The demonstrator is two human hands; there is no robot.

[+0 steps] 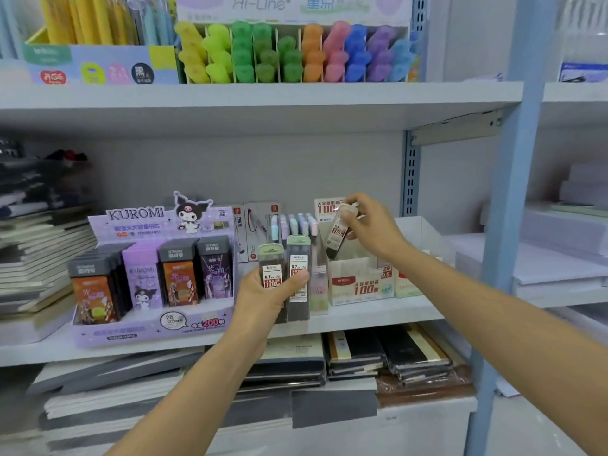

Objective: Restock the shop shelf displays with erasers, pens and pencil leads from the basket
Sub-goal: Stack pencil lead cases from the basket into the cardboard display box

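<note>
1. The left hand [263, 299] has its grip clamped on a small bunch of pencil lead cases [297, 255], held upright with green caps on top, in front of the middle shelf [378, 314].
2. The right hand [371, 225] has its grip pinched on a single lead case [339, 235], tilted above the white display box [362, 286] on that shelf; its lower end may touch the box.
3. The purple Kuromi display [154, 274] stands just left of the hands.

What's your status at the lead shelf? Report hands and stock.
Left hand grips two green-capped lead cases. Right hand holds one lead case tilted over the white display box. No obstruction seen.
</note>
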